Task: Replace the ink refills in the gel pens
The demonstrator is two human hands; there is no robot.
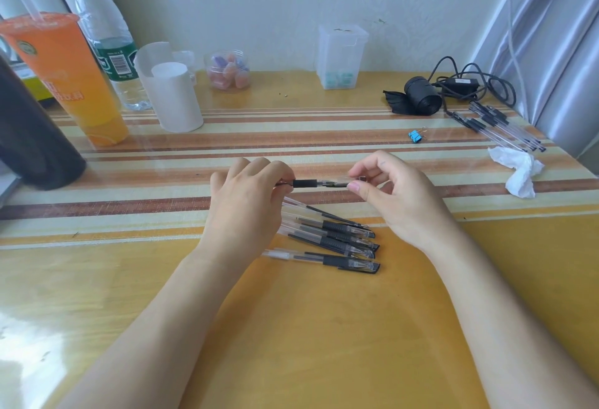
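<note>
A clear gel pen with a black rubber grip [305, 183] is held level above the table between both hands. My left hand [246, 204] grips its barrel end, most of which is hidden under the fingers. My right hand [389, 191] pinches the pen's clear cap [356, 180] at the tip end between thumb and fingers. Just below the hands lies a pile of several capped gel pens [337, 240] on the table. At the far right lies a bundle of several thin refills [505, 128] with black ends.
An orange drink cup [69, 81], a water bottle [111, 48], a white paper roll [175, 97] and a dark cylinder [32, 139] stand at the left. A candy jar [229, 69], clear box [340, 56], black tape with cable [421, 95], blue binder clip [415, 136] and crumpled tissue [518, 170] lie farther back and right.
</note>
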